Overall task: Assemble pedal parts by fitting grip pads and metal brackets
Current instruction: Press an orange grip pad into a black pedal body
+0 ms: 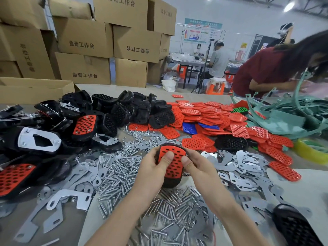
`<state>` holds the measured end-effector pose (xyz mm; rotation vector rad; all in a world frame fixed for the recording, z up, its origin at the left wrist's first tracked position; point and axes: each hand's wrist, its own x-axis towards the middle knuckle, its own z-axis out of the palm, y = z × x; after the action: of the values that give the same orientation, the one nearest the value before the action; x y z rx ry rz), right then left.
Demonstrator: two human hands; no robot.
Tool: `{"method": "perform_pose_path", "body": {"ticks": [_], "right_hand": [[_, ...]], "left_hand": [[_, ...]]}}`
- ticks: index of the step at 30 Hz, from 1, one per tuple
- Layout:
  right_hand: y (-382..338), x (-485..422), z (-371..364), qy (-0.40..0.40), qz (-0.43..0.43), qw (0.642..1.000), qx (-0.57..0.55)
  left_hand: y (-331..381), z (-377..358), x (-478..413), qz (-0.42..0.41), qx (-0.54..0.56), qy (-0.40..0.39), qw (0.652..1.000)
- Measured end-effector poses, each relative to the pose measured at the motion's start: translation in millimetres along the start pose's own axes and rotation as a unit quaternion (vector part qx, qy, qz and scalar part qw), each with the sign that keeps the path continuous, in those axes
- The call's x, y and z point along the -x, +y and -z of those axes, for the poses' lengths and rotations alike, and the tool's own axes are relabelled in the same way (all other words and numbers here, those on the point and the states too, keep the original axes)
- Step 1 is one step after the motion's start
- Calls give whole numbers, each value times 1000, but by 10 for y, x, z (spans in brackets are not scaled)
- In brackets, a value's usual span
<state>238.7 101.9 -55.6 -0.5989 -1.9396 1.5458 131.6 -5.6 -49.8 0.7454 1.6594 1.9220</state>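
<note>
Both thumbs on red grip pad (171,161) in black pedal (170,182).

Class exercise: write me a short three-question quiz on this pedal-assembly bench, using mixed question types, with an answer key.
1. Multiple choice: what colour is the grip pad seated on the black pedal body being held? A) blue B) red C) green
2. True or false: the left hand lies idle while the right hand holds the pedal alone.
3. Short answer: what loose hardware lies heaped directly beneath the hands?
Key: 1: B. 2: false, as both hands grip it, with the thumbs pressing on the pad. 3: bolts.
</note>
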Motion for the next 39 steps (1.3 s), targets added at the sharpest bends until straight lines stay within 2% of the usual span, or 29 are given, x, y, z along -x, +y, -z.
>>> {"method": "perform_pose_path", "body": {"ticks": [6,12,15,29,33,39], "right_hand": [[20,-95,-26,-46,-19,998,-33],[143,-143,-67,-19,-11,996,-91],[145,-167,-65,-22,-33,990,-133],[114,-231,24,-67,-122,976,-168],[85,-182,-32,-44,-95,984,-144],[-7,-50,-138,-36,8,997,-61]], "left_hand": [[14,80,-40,2,13,-11,1000],[-17,42,-77,11,22,22,999],[-4,40,-73,13,28,20,999],[4,3,-14,-8,-23,-2,1000],[7,-16,-13,2,-22,12,1000],[52,-13,-18,31,15,42,999]]}}
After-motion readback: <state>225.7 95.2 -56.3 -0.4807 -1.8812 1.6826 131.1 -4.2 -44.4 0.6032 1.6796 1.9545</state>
